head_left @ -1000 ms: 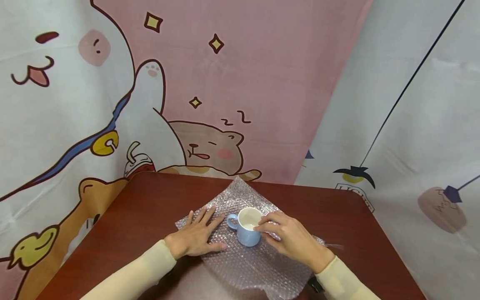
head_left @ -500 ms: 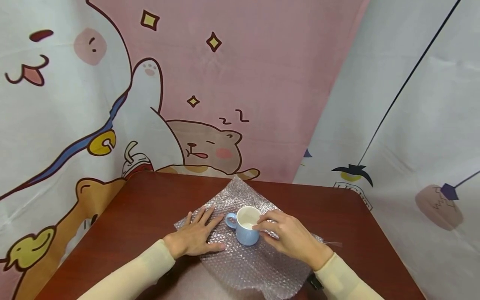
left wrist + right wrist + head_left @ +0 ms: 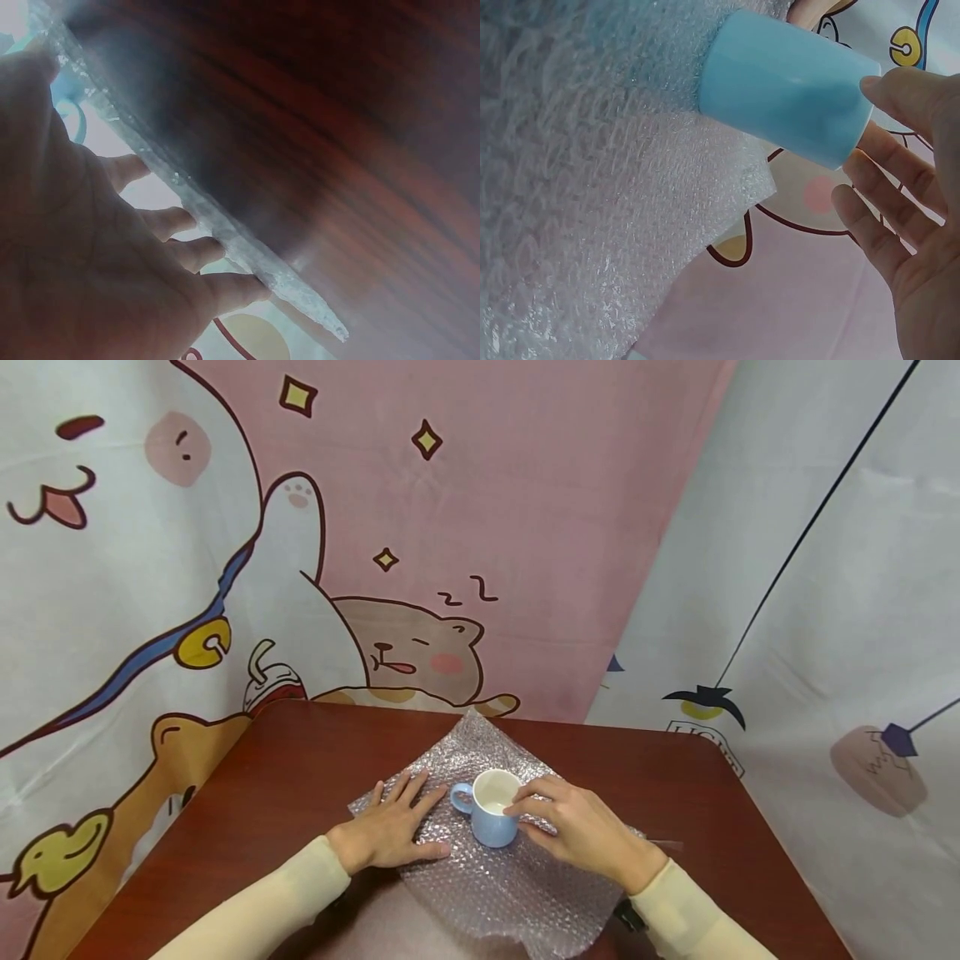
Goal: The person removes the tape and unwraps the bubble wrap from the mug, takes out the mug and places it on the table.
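Observation:
A light blue mug with a white inside stands upright on a sheet of bubble wrap. Its handle points toward my left hand, which lies with spread, straight fingers on the left part of the wrap. In the left wrist view those fingertips meet the sheet along its edge. My right hand pinches the mug's rim on the right side. The right wrist view has the thumb against the outer wall of the mug, near the rim, with fingers at the opening.
The bubble wrap lies cornerwise on a dark red-brown table. Behind the table hangs a cartoon-printed cloth. A dark object shows beneath the right wrist. A thin clear strip sticks out right of that wrist.

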Demonstrator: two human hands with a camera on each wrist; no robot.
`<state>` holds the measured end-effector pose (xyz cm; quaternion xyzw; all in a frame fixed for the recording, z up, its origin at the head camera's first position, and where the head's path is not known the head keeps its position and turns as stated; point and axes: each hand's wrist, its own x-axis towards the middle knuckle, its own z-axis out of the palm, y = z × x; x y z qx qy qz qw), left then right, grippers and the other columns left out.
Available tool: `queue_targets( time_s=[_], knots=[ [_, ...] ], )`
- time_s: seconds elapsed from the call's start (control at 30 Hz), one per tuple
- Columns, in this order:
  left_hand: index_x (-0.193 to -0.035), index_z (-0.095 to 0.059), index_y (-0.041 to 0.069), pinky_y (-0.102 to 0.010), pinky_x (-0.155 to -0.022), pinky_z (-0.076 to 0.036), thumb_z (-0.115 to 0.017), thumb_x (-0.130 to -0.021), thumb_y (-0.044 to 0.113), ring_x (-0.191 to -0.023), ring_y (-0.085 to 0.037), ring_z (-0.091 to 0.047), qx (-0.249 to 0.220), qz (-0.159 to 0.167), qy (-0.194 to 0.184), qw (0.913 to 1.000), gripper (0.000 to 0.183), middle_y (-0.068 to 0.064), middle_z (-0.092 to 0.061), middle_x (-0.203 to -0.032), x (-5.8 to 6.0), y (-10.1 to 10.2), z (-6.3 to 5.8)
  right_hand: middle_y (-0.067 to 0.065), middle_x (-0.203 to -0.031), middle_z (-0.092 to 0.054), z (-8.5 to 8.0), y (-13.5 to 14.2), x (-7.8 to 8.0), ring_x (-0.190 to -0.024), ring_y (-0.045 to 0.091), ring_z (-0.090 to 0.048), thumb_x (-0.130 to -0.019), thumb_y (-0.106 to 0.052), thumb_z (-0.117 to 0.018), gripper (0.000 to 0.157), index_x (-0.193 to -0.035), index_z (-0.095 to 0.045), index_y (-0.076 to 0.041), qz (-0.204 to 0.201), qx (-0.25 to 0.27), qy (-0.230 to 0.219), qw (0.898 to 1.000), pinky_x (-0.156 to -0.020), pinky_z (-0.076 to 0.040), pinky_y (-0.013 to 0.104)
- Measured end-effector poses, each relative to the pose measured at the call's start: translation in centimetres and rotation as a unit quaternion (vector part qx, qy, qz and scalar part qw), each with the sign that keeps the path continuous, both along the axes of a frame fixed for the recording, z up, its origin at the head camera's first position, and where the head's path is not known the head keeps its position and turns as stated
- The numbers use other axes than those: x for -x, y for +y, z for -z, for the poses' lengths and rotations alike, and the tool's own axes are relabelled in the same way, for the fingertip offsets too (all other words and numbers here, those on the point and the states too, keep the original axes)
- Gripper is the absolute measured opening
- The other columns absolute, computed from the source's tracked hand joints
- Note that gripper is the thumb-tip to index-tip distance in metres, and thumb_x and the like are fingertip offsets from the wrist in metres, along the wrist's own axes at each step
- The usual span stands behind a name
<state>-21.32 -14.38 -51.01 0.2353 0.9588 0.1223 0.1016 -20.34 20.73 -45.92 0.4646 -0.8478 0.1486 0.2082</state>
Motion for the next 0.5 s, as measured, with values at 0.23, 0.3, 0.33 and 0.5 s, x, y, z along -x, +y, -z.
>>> queue_targets(
  time_s=[0.23,0.3,0.33,0.5],
  knots=[
    [-0.185,-0.033,0.024,-0.088,-0.137,-0.023,-0.067,-0.103,0.083,-0.18,-0.055,-0.019,0.002,-0.001,0.0,1.0,0.107,-0.024,-0.02,-0.195,0.04,0.0,0.04,-0.006,-0.122,-0.081,-0.42,-0.07,-0.02,-0.105,0.009,-0.079,-0.09,-0.017,-0.103,0.036,-0.123,-0.089,-0.023,0.001,-0.01,0.0,1.0,-0.085,-0.069,0.028],
    [-0.185,-0.033,0.024,-0.088,-0.137,-0.023,-0.067,-0.103,0.083,-0.18,-0.055,-0.02,0.001,0.0,0.0,1.0,0.107,-0.024,-0.02,-0.195,0.07,0.02,0.05,-0.005,-0.123,-0.081,-0.55,-0.11,0.0,-0.105,0.009,-0.079,-0.09,-0.019,-0.103,0.036,-0.123,-0.089,-0.022,0.002,-0.011,0.001,1.0,-0.084,-0.069,0.028],
    [-0.185,-0.034,0.024,-0.088,-0.137,-0.023,-0.068,-0.103,0.083,-0.18,-0.055,-0.02,0.001,0.0,0.0,1.0,0.107,-0.024,-0.02,-0.195,0.08,0.03,0.06,-0.004,-0.123,-0.081,-0.6,-0.14,0.02,-0.105,0.009,-0.079,-0.09,-0.019,-0.103,0.037,-0.124,-0.089,-0.022,0.003,-0.013,0.002,1.0,-0.084,-0.069,0.028],
    [-0.185,-0.034,0.024,-0.088,-0.136,-0.024,-0.068,-0.103,0.084,-0.18,-0.055,-0.02,0.003,-0.001,0.001,1.0,0.107,-0.024,-0.02,-0.194,0.15,0.08,0.09,-0.004,-0.125,-0.081,-0.81,-0.27,0.09,-0.106,0.01,-0.08,-0.091,-0.022,-0.103,0.037,-0.125,-0.088,-0.022,0.003,-0.017,0.006,1.0,-0.084,-0.069,0.03]
  ],
)
